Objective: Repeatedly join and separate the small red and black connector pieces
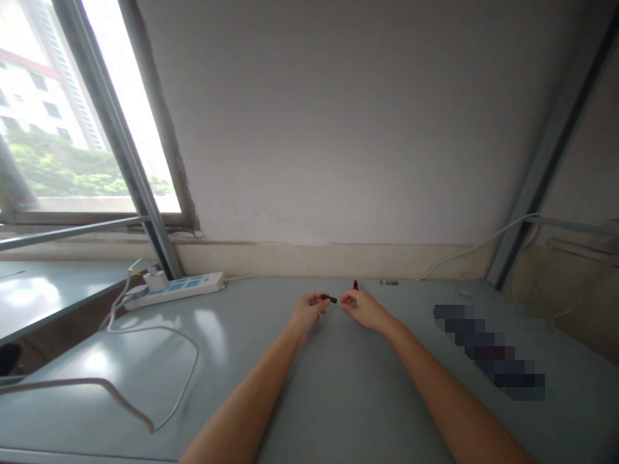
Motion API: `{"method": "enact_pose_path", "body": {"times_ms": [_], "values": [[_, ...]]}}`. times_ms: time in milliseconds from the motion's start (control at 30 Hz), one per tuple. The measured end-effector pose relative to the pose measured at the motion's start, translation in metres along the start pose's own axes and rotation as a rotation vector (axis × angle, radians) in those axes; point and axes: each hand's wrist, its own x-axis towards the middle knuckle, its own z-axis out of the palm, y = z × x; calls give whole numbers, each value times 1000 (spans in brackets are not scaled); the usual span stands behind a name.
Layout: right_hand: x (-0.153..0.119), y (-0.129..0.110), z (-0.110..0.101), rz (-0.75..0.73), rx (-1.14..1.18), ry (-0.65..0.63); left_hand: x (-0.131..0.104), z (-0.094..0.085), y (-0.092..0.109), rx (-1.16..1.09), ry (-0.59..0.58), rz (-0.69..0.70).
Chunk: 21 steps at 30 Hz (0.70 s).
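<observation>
Over the far middle of the grey desk, my left hand (307,309) pinches a small black stick-shaped piece (329,299) that points toward my other hand. Just to its right is my right hand (358,307), its fingertips pressed together close to the end of the black piece. Whatever those right fingers hold, if anything, is too small to make out. A small red and black object (355,284) shows right behind my right hand; its lower part is hidden, and I cannot tell whether the hand touches it. Several tiny dark bits (389,282) lie in a row farther right.
A white power strip (181,289) with plugs sits at the back left, and its pale cable (196,354) loops over the desk (333,399). On the right lies a dark pixelated object (488,351). Metal posts (541,154) and a wall (329,129) bound the far side.
</observation>
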Motion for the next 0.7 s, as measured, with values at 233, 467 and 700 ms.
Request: {"method": "enact_pose_path", "body": {"times_ms": [233, 467, 700], "values": [[-3, 4, -8, 82, -316, 7, 3, -2, -3, 64, 62, 23], [-13, 15, -20, 281, -365, 23, 5, 6, -15, 624, 53, 320], [-13, 25, -22, 402, -376, 96, 11, 25, -11, 865, -32, 362]]}}
